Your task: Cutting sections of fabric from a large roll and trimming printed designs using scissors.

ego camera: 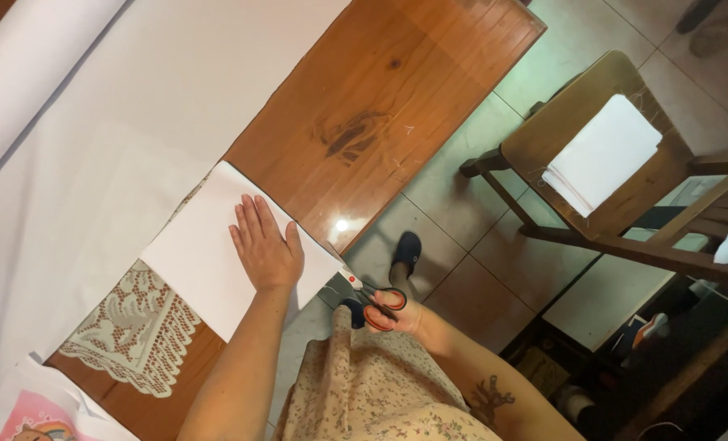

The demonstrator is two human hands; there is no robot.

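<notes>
My left hand (264, 245) lies flat, fingers spread, pinning the white sheet (217, 261) at centre frame on the table (364, 106). My right hand (392, 310) grips the scissors (372, 292) by the red handles at the sheet's lower right corner, blades near the edge. The sheet looks light, thin and floppy, so it probably slides easily: best held flat close to the blades. Lace (135, 322) sits under it, lower left.

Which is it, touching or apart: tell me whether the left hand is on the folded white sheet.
Touching. The head view shows the left hand lying flat, palm down and fingers spread, directly on the folded white sheet, with no gap visible between them.
</notes>
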